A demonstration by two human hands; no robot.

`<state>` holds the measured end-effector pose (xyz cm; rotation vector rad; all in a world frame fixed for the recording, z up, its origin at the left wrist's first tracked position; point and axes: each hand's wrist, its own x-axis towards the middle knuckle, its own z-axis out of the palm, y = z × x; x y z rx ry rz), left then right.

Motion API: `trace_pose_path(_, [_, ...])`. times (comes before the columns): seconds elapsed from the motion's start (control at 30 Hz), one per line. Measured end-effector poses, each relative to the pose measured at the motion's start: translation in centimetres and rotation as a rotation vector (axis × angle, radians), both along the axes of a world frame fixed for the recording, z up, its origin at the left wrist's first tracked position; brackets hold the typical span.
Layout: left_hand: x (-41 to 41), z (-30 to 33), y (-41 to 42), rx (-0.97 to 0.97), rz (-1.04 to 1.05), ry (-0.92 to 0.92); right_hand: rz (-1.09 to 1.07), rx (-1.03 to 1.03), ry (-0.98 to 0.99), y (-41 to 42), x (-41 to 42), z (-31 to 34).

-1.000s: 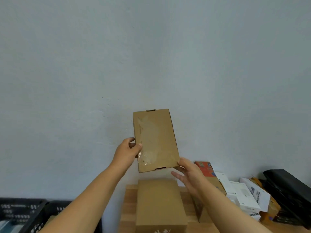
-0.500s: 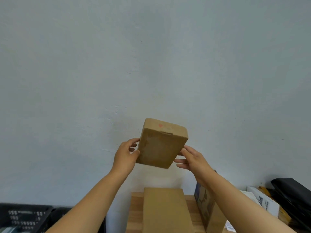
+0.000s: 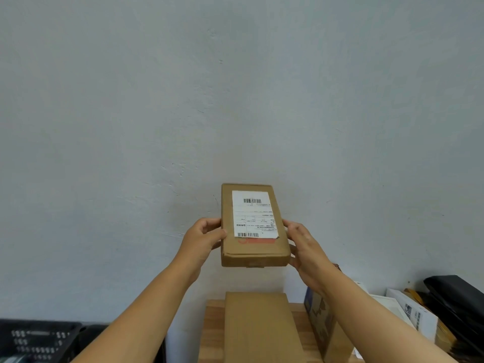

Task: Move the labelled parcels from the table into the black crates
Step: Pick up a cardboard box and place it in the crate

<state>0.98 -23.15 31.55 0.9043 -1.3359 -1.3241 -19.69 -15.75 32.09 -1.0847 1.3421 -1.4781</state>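
Head view is showing both hands holding one brown cardboard parcel (image 3: 252,226) up in front of a pale wall (image 3: 235,87), well above the tabletop (image 3: 213,334). The left hand (image 3: 201,241) is gripping the parcel's left edge, thumb lying on the front face and fingers curling behind. The right hand (image 3: 305,246) is gripping the right edge, fingers wrapping round the side. The parcel is standing roughly upright, tilted slightly, with its white shipping label (image 3: 252,214) facing the camera; barcodes are showing at the top and bottom of the label, and a red mark is sitting just below it.

Below the held parcel, a larger plain cardboard box (image 3: 262,328) is lying flat on the wooden tabletop. Just to its right, a box with a blue side (image 3: 320,318) is standing partly behind the right forearm. Further right, white boxes (image 3: 411,313) are leaning against each other, beside a black bag (image 3: 458,297) at the frame's edge. A black crate (image 3: 39,339) is sitting at the lower left, well apart from the parcel.
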Motion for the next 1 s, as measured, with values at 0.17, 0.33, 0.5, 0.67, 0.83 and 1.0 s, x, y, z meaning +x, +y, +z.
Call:
trace_pose_path(0.17, [0.0, -0.3, -0.4, -0.068, 0.017, 0.060, 0.033, -0.038, -0.038, -0.2, -0.2, -0.5])
trace_pose_path(0.33, [-0.5, -0.4, -0.9, -0.123, 0.038, -0.076, -0.041, -0.043, -0.132, -0.9, -0.3, 0.1])
trace_pose_path(0.5, [-0.7, 0.5, -1.1, -0.603, 0.329, -0.761, -0.132, -0.029, 0.051, -1.7, -1.3, 2.2])
trace_pose_path(0.67, [-1.6, 3.1, -1.6, -0.996, 0.239, -1.143, 0.044, 0.048, 0.458, -1.7, -1.3, 4.6])
trace_pose_path(0.83, [-2.2, 3.8, -2.0, -0.828, -0.072, -1.203, 0.148, 0.051, 0.737, -2.0, -1.2, 6.3])
trace_pose_path(1.0, [-2.3, 3.1, -1.9, -0.708, -0.073, -1.134, 0.010, -0.043, 0.887, -2.2, -1.7, 6.2])
